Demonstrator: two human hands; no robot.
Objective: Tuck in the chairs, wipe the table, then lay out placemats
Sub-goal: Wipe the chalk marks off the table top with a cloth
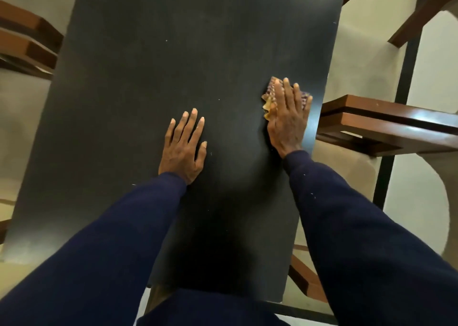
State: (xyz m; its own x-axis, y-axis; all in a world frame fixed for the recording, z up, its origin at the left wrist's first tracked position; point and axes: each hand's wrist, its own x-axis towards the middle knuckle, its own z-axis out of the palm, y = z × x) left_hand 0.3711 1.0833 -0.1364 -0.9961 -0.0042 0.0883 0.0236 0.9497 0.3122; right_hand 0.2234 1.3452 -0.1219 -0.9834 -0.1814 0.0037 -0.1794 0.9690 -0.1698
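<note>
Here, crumpled cloth (269, 98), matte rectangular table (173, 65).

1. Surface (173, 65): a dark, matte, rectangular top with a few pale specks.
2. Cloth (270, 95): crumpled, yellow and patterned, lying flat close to the surface's right edge.
3. Right chair (386, 122): brown wood, at the right edge.
4. Left chair (24, 41): brown wood, beside the left edge.
</note>
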